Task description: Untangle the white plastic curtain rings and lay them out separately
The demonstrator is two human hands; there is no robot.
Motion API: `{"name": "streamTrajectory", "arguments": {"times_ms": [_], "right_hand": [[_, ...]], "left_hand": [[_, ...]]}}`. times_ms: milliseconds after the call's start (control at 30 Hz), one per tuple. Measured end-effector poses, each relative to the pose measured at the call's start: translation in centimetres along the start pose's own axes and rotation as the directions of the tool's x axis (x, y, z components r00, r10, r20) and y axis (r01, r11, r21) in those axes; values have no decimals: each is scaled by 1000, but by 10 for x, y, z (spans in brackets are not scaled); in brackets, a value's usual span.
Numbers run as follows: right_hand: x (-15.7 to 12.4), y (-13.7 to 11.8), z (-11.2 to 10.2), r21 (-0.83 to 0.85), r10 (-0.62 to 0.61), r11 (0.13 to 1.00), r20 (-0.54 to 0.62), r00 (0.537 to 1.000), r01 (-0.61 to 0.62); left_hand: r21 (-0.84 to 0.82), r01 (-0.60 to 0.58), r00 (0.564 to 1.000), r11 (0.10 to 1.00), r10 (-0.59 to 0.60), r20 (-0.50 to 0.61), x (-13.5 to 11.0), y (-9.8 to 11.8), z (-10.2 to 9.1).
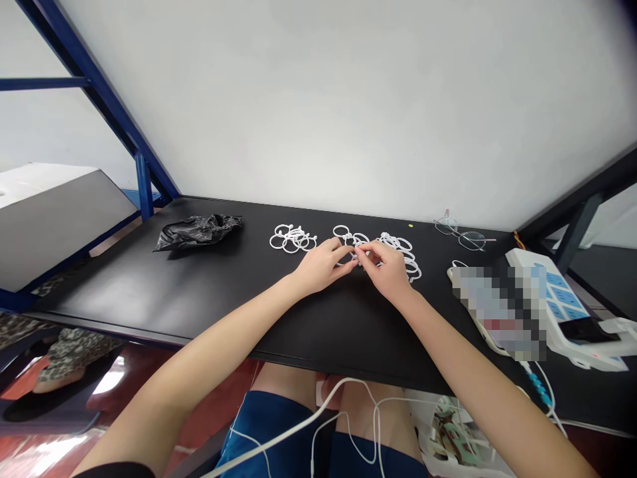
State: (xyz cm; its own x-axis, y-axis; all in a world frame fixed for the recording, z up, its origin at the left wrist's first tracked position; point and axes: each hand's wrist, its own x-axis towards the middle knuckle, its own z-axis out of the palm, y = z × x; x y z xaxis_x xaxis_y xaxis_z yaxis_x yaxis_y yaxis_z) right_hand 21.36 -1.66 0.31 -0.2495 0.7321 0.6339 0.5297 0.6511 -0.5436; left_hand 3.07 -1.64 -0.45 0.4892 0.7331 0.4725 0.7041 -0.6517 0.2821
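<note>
The left hand's (321, 267) and right hand's (391, 271) fingers (345, 269) pinch a white ring (355, 255) between their tips.

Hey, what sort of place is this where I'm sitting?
Probably an indoor workstation or desk, though I can't tell whether in a workshop or dormitory: a black tabletop against a pale wall, a blue metal frame at its left, and a power strip.

Well back from the left grip (321, 267), a black sleeve edge (115, 471) rings the arm above a bare forearm (239, 318), and below the grip short dark-blue shorts (269, 411) carry loose white cables (298, 428) across them.
</note>
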Motion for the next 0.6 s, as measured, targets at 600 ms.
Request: {"name": "streamTrajectory", "arguments": {"times_ms": [600], "right_hand": [[-5, 38, 2, -509, 130, 860, 263, 956, 23]], "left_hand": [[-77, 47, 997, 996, -51, -53, 2, 2, -1]]}}
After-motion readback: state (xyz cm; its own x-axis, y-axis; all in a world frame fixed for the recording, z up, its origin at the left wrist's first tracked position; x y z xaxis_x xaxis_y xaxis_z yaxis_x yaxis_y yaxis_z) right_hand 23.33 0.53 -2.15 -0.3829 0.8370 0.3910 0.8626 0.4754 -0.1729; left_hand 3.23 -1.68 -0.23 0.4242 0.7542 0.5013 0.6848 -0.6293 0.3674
